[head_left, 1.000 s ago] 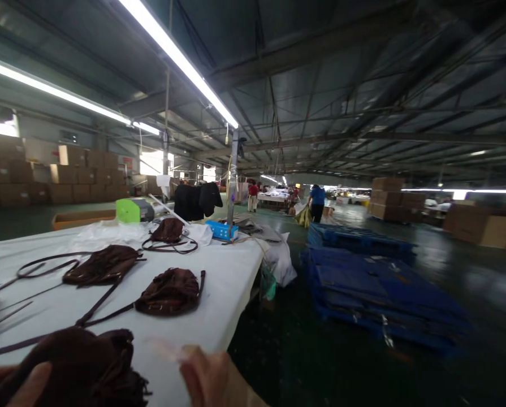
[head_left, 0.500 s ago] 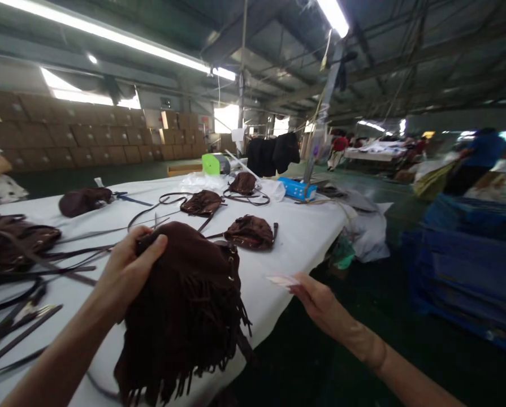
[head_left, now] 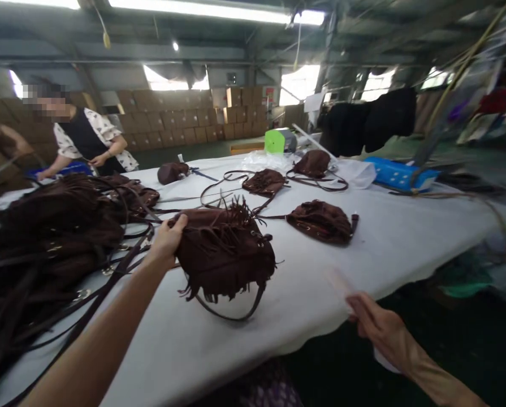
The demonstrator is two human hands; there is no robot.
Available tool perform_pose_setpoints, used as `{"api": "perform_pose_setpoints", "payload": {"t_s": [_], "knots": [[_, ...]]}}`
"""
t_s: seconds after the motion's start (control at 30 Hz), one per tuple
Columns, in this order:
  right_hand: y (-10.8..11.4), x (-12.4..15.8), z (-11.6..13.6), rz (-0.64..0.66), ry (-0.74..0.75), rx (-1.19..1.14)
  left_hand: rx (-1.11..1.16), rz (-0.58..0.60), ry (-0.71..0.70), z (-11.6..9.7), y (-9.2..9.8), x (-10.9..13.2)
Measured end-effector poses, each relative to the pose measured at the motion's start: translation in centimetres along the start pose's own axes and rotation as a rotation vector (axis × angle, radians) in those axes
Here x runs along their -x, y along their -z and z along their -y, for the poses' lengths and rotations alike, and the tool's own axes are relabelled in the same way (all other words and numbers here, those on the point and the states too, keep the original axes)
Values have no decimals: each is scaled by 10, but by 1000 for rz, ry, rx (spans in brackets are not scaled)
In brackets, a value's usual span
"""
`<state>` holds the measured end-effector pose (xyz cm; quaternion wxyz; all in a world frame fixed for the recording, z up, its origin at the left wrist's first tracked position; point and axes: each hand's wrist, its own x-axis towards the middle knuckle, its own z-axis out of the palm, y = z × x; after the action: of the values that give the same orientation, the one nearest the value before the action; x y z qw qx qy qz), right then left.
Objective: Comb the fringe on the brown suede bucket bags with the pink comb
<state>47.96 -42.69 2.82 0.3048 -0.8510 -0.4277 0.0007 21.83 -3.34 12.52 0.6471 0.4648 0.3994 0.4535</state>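
Observation:
My left hand (head_left: pixel 167 242) grips the left edge of a dark brown fringed suede bag (head_left: pixel 226 253) that lies on the white table (head_left: pixel 388 249), its strap looping out below. My right hand (head_left: pixel 377 328) hovers off the table's near edge, fingers pinched on a small pale slip (head_left: pixel 340 281) blurred by motion. Three more brown fringed bags lie further back: one (head_left: pixel 320 221) to the right, one (head_left: pixel 264 182) in the middle, one (head_left: pixel 312 163) at the far side.
A heap of brown bags and straps (head_left: pixel 53 226) covers the table's left. A person (head_left: pixel 85 148) in a patterned top works at the far left. A green device (head_left: pixel 275 141), blue box (head_left: pixel 399 175), hanging black garments (head_left: pixel 369 120) and stacked cartons (head_left: pixel 180 121) stand behind.
The view has swung left and down. My left hand has lowered the fringed bag from an upright hold onto the table. My right hand has dropped lower to the right with the slip.

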Motion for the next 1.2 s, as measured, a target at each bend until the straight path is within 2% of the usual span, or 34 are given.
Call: {"api": "perform_pose_setpoints", "payload": {"t_s": [0.1,0.2,0.27,0.33,0.4,0.5,0.6,0.7,0.77,0.83,0.9,1.0,1.07,1.13,1.2], "knots": [[-38,-5,41,133,187,-50,-80,55,107,45,-2,8],[-65,-13,78,169,384,-78,-78,159,187,79,5,33],[-72,-20,91,189,454,-63,-120,281,315,91,13,48],[-67,-30,102,213,549,-67,-223,342,396,93,15,57],[-53,-43,118,228,680,-78,-345,344,327,84,5,57],[-23,-67,152,227,890,39,-497,415,88,54,-29,53],[3,-88,191,193,1038,303,-562,580,106,17,-67,52],[17,-96,219,168,972,488,-636,745,136,-9,-89,57],[19,-92,228,178,862,528,-700,776,88,-13,-96,60],[15,-78,225,218,762,538,-759,730,22,-9,-99,59],[3,-56,204,297,699,550,-794,635,-86,0,-101,54],[-19,-14,145,417,654,649,-787,495,-233,10,-100,42],[-26,8,104,410,700,768,-788,459,-272,10,-99,36],[-20,17,81,392,758,747,-846,476,-288,6,-99,35],[-1,10,86,325,789,610,-948,539,-285,-1,-104,42]]}}
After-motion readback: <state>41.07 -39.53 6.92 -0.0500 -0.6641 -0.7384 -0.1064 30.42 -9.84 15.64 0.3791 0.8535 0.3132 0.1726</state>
